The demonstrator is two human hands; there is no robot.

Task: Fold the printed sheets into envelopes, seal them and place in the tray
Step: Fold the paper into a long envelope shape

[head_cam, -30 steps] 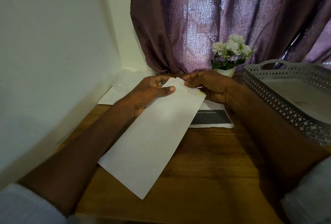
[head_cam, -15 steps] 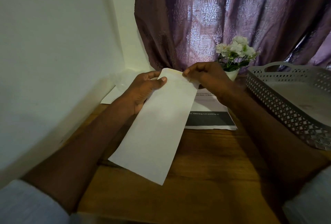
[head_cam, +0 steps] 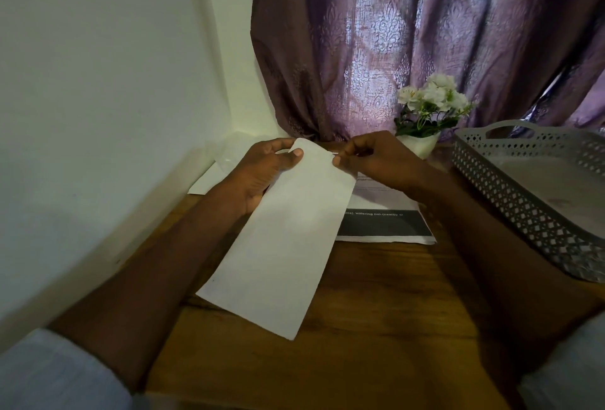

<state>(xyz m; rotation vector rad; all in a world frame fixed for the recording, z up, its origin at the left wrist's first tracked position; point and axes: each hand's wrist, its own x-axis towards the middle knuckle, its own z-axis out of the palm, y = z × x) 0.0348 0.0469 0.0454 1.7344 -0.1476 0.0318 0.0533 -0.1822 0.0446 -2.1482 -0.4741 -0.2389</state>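
Note:
A long white envelope (head_cam: 288,239) is held tilted above the wooden table (head_cam: 376,327), its far end raised toward the curtain. My left hand (head_cam: 262,170) grips its upper left corner, thumb on top. My right hand (head_cam: 379,157) pinches the upper right edge at the flap between thumb and fingers. Beneath the envelope lies a stack of printed sheets (head_cam: 389,223) with a dark band of text. The grey perforated tray (head_cam: 537,187) stands at the right, with flat pale contents inside that I cannot make out.
A small white pot of white flowers (head_cam: 425,115) sits behind my right hand, by the purple curtain (head_cam: 409,33). A white wall (head_cam: 98,115) runs along the left. More white paper and clear plastic (head_cam: 222,160) lie in the far left corner.
The envelope has been lifted and swung more upright, its near end further from me. My right hand has shifted from resting on the flap to pinching its edge.

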